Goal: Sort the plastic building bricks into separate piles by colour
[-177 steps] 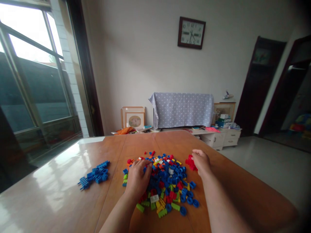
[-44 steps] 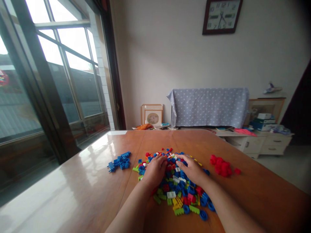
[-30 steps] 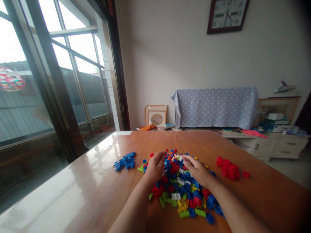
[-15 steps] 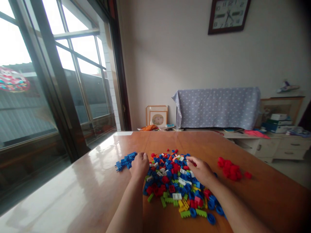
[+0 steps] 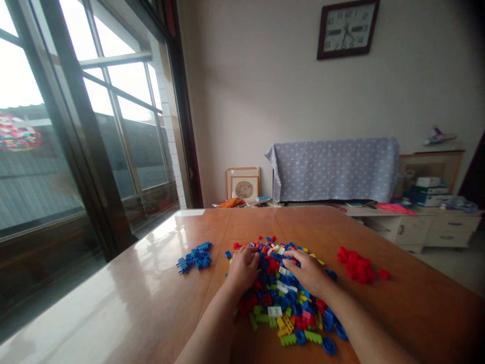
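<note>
A mixed pile of plastic building bricks [image 5: 275, 312] in blue, red, green, white and yellow lies in the middle of the table. My left hand [image 5: 244, 269] is over the pile's left side, its fingers slightly bent and apart, with nothing visible in them. Over the upper right part of the pile, my right hand [image 5: 308, 273] has its thumb and fingers spread near blue bricks. Both hands' fingertips are partly lost among the pieces. To the left sits a small group of blue bricks [image 5: 195, 258], apart from the pile. A cluster of red pieces [image 5: 356, 264] lies to the right.
The glossy wooden table [image 5: 144, 303] reaches toward a low white cabinet [image 5: 413, 230] by the wall. Blue wheel-like rings [image 5: 329, 346] lie at the pile's near edge. Glass doors [image 5: 125, 126] stand at left, and a patterned cloth [image 5: 337, 169] covers something at the back.
My left hand has moved right, from beside the blue group onto the mixed pile, leaving those blue bricks uncovered. My right hand has shifted only slightly. The camera view has moved a little.
</note>
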A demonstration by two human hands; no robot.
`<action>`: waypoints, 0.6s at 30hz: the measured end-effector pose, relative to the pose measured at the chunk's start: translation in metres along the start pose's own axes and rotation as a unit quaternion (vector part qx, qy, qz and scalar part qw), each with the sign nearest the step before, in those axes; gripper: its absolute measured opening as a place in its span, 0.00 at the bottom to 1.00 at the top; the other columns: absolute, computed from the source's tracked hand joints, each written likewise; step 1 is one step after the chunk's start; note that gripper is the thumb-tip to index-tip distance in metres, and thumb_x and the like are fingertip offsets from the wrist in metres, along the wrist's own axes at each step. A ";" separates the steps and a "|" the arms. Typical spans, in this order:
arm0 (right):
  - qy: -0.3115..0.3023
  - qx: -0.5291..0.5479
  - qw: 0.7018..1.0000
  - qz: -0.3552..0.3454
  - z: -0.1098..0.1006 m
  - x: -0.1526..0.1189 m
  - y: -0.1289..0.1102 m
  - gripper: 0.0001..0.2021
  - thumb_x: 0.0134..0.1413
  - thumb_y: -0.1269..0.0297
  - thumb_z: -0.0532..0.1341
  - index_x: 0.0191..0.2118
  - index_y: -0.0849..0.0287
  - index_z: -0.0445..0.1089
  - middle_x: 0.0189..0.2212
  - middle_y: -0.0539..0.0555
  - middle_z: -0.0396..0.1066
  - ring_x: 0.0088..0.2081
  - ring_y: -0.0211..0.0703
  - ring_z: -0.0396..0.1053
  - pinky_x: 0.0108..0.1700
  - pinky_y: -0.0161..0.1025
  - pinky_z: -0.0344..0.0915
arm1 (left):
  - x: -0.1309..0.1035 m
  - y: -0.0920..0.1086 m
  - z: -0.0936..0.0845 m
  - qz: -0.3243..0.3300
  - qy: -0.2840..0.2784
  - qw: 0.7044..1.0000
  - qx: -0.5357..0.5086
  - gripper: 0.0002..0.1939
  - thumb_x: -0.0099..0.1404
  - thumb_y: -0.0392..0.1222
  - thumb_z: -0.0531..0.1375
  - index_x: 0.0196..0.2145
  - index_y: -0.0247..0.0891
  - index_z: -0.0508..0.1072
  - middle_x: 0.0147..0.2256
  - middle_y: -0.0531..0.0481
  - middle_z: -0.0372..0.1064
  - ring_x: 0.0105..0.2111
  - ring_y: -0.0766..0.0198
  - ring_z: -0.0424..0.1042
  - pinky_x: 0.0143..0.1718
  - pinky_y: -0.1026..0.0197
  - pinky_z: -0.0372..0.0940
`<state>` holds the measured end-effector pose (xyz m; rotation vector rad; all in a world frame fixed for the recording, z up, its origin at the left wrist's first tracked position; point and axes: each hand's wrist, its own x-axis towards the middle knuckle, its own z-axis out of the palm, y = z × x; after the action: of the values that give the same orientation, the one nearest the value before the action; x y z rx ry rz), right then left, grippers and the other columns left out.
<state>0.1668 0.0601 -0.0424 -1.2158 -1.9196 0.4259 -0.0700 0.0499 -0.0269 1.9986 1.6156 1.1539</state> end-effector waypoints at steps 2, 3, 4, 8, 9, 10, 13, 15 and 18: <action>-0.002 0.001 1.000 -0.001 -0.001 0.000 -0.001 0.16 0.59 0.54 0.57 0.46 0.56 0.75 0.45 0.57 0.75 0.48 0.51 0.71 0.53 0.45 0.65 | -0.004 0.006 0.001 0.059 -0.010 0.997 -0.044 0.17 0.69 0.49 0.54 0.48 0.41 0.76 0.47 0.44 0.75 0.49 0.56 0.71 0.53 0.56 0.63; -0.002 0.001 1.000 -0.002 -0.001 0.000 -0.002 0.16 0.59 0.54 0.57 0.46 0.56 0.75 0.45 0.57 0.75 0.48 0.51 0.71 0.53 0.46 0.65 | -0.006 0.010 0.002 0.075 -0.018 0.994 -0.074 0.17 0.69 0.49 0.55 0.49 0.41 0.76 0.48 0.44 0.74 0.49 0.56 0.71 0.53 0.56 0.63; -0.001 0.001 1.000 -0.002 -0.002 0.000 -0.002 0.16 0.59 0.54 0.57 0.46 0.56 0.75 0.45 0.57 0.75 0.48 0.51 0.71 0.52 0.46 0.65 | -0.007 0.014 0.003 0.080 -0.029 0.991 -0.107 0.17 0.69 0.50 0.55 0.49 0.41 0.76 0.48 0.45 0.74 0.49 0.56 0.71 0.53 0.56 0.64; 0.003 0.000 1.000 0.004 -0.003 0.000 -0.001 0.17 0.58 0.53 0.58 0.47 0.55 0.76 0.45 0.56 0.76 0.47 0.51 0.72 0.51 0.45 0.66 | -0.010 0.023 0.005 0.052 -0.081 0.964 -0.247 0.21 0.67 0.55 0.58 0.50 0.39 0.76 0.48 0.45 0.76 0.47 0.56 0.73 0.50 0.56 0.67; 0.003 -0.001 1.000 0.008 -0.003 0.000 0.000 0.17 0.58 0.53 0.58 0.47 0.55 0.76 0.45 0.56 0.76 0.47 0.51 0.72 0.51 0.45 0.66 | -0.008 0.023 0.004 0.040 -0.085 0.957 -0.275 0.22 0.67 0.56 0.58 0.50 0.38 0.76 0.47 0.44 0.76 0.46 0.56 0.73 0.50 0.56 0.67; 0.003 -0.004 1.000 0.012 -0.003 0.000 0.001 0.18 0.58 0.52 0.58 0.48 0.55 0.76 0.45 0.56 0.76 0.47 0.51 0.72 0.51 0.45 0.66 | -0.006 0.021 0.003 0.029 -0.080 0.952 -0.293 0.23 0.66 0.56 0.59 0.50 0.37 0.76 0.47 0.43 0.76 0.46 0.55 0.74 0.49 0.56 0.67; 0.002 -0.011 1.000 0.023 -0.002 0.000 0.003 0.19 0.58 0.52 0.58 0.48 0.55 0.76 0.44 0.56 0.76 0.46 0.50 0.72 0.51 0.45 0.66 | 0.004 0.007 -0.007 0.001 -0.009 0.969 -0.249 0.23 0.68 0.55 0.56 0.50 0.35 0.76 0.47 0.42 0.76 0.47 0.56 0.74 0.49 0.58 0.67; 0.002 -0.012 1.000 0.025 -0.002 0.000 0.004 0.19 0.58 0.52 0.58 0.48 0.55 0.76 0.44 0.56 0.77 0.46 0.50 0.73 0.51 0.45 0.66 | 0.012 -0.008 -0.017 -0.030 0.071 0.994 -0.071 0.23 0.72 0.51 0.48 0.50 0.37 0.75 0.47 0.44 0.76 0.47 0.60 0.74 0.48 0.61 0.67; 0.008 -0.011 1.000 0.023 -0.003 0.000 0.004 0.18 0.58 0.52 0.58 0.47 0.55 0.76 0.44 0.55 0.77 0.47 0.50 0.73 0.52 0.45 0.66 | 0.019 -0.030 -0.031 -0.072 0.107 0.991 0.036 0.20 0.71 0.46 0.48 0.48 0.36 0.76 0.47 0.41 0.75 0.49 0.56 0.72 0.51 0.57 0.64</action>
<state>0.1716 0.0614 -0.0435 -1.2767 -1.8908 0.4196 -0.1123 0.0691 -0.0210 1.8157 1.8983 1.3076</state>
